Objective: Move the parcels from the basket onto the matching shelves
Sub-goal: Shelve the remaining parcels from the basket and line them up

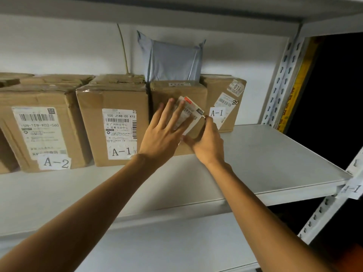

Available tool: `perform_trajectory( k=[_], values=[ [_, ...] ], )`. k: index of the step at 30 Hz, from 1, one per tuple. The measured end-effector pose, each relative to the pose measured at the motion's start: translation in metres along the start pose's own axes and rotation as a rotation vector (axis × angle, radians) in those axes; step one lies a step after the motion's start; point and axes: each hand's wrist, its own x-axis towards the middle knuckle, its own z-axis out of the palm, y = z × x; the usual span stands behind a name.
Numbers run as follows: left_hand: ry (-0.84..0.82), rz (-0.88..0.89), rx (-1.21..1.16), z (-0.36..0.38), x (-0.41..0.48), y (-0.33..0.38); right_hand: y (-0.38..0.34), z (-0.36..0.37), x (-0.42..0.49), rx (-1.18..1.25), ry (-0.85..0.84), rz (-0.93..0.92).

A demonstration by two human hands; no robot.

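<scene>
Presses the small parcel [176, 91] with left hand [165, 132], fingers [170, 107] apart; grips its right edge with right hand [208, 143], probably to push it farther onto the shelf [275, 154], between left box [112, 99] and right box [220, 89].

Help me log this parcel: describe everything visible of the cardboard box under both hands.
The cardboard box is brown and stands upright on the white shelf. Its front carries a tilted barcode label with a red corner; a small unreadable sticker sits near the top edge. The left hand presses flat on the front; the right hand grips its lower right corner. A grey mailer stands behind.
</scene>
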Motion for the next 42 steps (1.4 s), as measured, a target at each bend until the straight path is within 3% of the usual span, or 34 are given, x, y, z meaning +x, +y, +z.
perform_trajectory(
  k=[3, 9, 19, 25, 36, 42],
  values=[
    [-0.063, -0.012, 0.005, -0.005, 0.0, 0.001, -0.001, 0.001, -0.004, 0.003, 0.007, 0.025],
    [-0.203, -0.053, -0.075, -0.029, 0.001, 0.008, 0.013, -0.026, -0.012, 0.142, -0.168, 0.157],
    [-0.197, 0.076, -0.175, -0.051, 0.059, 0.029, 0.024, -0.093, 0.011, 0.065, -0.143, -0.014],
    [-0.199, 0.158, -0.251, -0.042, 0.117, 0.041, 0.05, -0.119, 0.057, 0.059, -0.091, -0.022],
    [-0.406, -0.104, -0.02, 0.015, 0.192, 0.083, 0.112, -0.102, 0.151, 0.26, -0.145, 0.138],
    [-0.411, -0.103, 0.1, 0.029, 0.187, 0.081, 0.124, -0.065, 0.157, 0.345, -0.095, 0.132]
  ],
)
